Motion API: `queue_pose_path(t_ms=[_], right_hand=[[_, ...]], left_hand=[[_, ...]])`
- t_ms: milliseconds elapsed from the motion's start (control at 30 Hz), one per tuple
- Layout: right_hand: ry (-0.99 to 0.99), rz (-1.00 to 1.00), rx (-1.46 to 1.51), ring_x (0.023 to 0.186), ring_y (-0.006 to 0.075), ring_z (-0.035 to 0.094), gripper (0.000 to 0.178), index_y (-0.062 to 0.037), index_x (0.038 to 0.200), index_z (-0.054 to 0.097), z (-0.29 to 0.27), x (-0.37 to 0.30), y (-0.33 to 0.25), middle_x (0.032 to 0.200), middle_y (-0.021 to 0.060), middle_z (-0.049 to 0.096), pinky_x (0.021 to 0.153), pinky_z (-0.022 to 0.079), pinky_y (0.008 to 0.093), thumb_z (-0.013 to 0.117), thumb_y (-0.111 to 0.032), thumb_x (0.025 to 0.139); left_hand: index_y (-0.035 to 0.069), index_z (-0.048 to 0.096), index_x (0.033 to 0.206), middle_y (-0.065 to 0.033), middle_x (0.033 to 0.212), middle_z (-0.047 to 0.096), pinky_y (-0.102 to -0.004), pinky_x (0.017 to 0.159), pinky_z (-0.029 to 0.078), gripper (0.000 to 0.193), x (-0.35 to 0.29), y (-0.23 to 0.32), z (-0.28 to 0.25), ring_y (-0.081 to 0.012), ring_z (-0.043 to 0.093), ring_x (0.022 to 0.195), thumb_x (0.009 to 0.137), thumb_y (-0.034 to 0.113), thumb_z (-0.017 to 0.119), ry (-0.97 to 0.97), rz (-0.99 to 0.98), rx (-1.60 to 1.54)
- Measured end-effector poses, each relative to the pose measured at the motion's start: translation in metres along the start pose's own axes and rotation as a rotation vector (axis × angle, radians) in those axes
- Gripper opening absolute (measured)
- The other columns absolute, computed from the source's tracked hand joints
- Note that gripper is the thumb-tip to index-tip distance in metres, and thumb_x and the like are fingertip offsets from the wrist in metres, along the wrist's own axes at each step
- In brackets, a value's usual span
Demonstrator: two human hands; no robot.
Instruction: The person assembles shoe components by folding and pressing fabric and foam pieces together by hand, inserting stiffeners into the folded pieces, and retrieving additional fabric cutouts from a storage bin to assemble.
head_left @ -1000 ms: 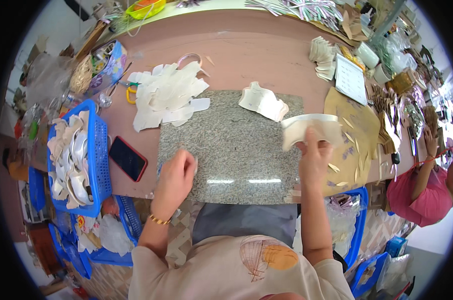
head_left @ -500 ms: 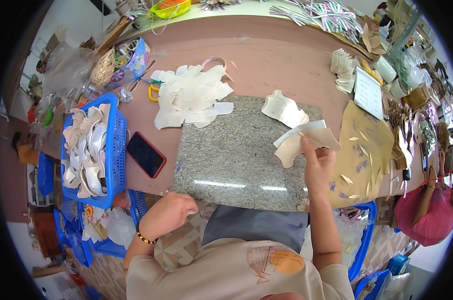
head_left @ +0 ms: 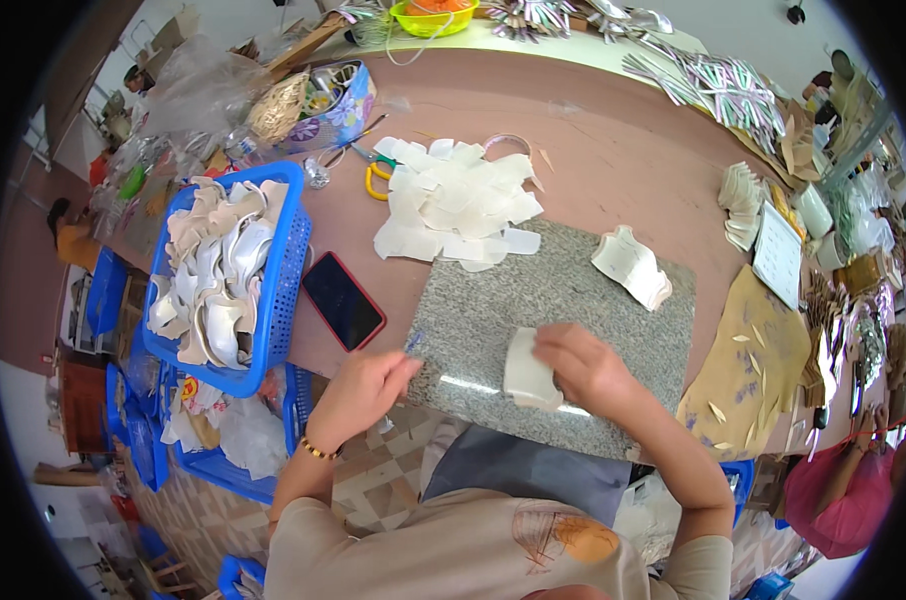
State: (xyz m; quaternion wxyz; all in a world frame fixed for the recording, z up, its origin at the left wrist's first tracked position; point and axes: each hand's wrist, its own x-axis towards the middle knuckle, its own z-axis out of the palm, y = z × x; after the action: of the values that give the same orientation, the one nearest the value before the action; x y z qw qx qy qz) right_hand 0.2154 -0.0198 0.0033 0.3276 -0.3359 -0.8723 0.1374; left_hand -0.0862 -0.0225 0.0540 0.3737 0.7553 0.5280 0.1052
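Note:
My right hand pinches the edge of a cream curved cut piece over the grey speckled stone slab. Whether it is one layer or two I cannot tell. At the slab's left front corner, my left hand is closed, thumb against fingers; anything between them is too small to make out. A small stack of similar cream pieces lies on the slab's far right part. Loose white flat pieces form a pile over its far left corner.
Left of the slab are a red-edged phone and a blue basket full of curved pieces. Yellow-handled scissors lie by the white pile. Brown paper with small offcuts is at right. Another person in pink sits far right.
My right hand has brought the cream piece left and down toward the slab's front middle. My left hand has risen to the slab's corner. The whole view has shifted.

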Motion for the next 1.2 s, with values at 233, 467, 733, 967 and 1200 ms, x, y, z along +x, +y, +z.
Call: queue_pose_path(t_ms=[233,467,733,967,1200], right_hand=[[-0.158,0.102,0.074,0.099,0.0302,0.058,0.035,-0.0005,0.094,0.061,-0.023,-0.014,-0.006,0.103,0.0133,0.060,0.084,0.050,0.0365,0.059,0.008,0.060],[0.113,0.262,0.145,0.083,0.0321,0.059,0.022,-0.0007,0.090,0.062,-0.022,0.026,-0.009,0.086,0.0152,0.061,0.070,0.050,0.0370,0.057,0.007,0.071],[0.120,0.364,0.024,0.084,0.0275,0.058,0.015,-0.0046,0.088,0.063,0.008,0.065,0.010,0.086,0.0098,0.059,0.069,0.048,0.0351,0.061,-0.002,0.073],[-0.025,0.208,-0.255,0.081,0.0244,0.056,0.010,-0.0038,0.084,0.064,0.038,0.064,0.046,0.089,0.0068,0.059,0.073,0.046,0.0354,0.062,-0.006,0.074],[0.094,0.195,-0.293,0.085,0.0209,0.055,0.006,-0.0061,0.074,0.061,0.047,0.053,0.055,0.086,0.0042,0.057,0.071,0.046,0.0333,0.058,-0.007,0.069]], left_hand=[[0.001,0.058,0.082,-0.0087,0.079,0.057,-0.0347,0.068,0.044,0.012,0.099,-0.035,0.009,-0.0267,0.056,0.081,0.073,0.003,0.066,0.872,0.478,0.401],[0.002,0.059,0.083,-0.0066,0.083,0.057,-0.0359,0.069,0.046,0.011,0.124,-0.029,0.008,-0.0259,0.055,0.078,0.072,0.000,0.061,0.769,0.574,0.321],[0.001,0.059,0.077,-0.0075,0.080,0.058,-0.0338,0.062,0.047,0.006,0.119,0.005,0.054,-0.0252,0.055,0.076,0.071,0.000,0.060,0.675,0.584,0.130],[0.003,0.059,0.083,-0.0065,0.076,0.060,-0.0270,0.056,0.046,0.005,0.125,-0.022,0.050,-0.0179,0.057,0.066,0.079,0.003,0.056,0.727,0.219,-0.447],[0.002,0.052,0.094,-0.0080,0.089,0.059,-0.0236,0.058,0.047,0.010,0.107,-0.009,0.032,-0.0114,0.057,0.073,0.092,0.011,0.051,1.010,0.329,-1.383]])
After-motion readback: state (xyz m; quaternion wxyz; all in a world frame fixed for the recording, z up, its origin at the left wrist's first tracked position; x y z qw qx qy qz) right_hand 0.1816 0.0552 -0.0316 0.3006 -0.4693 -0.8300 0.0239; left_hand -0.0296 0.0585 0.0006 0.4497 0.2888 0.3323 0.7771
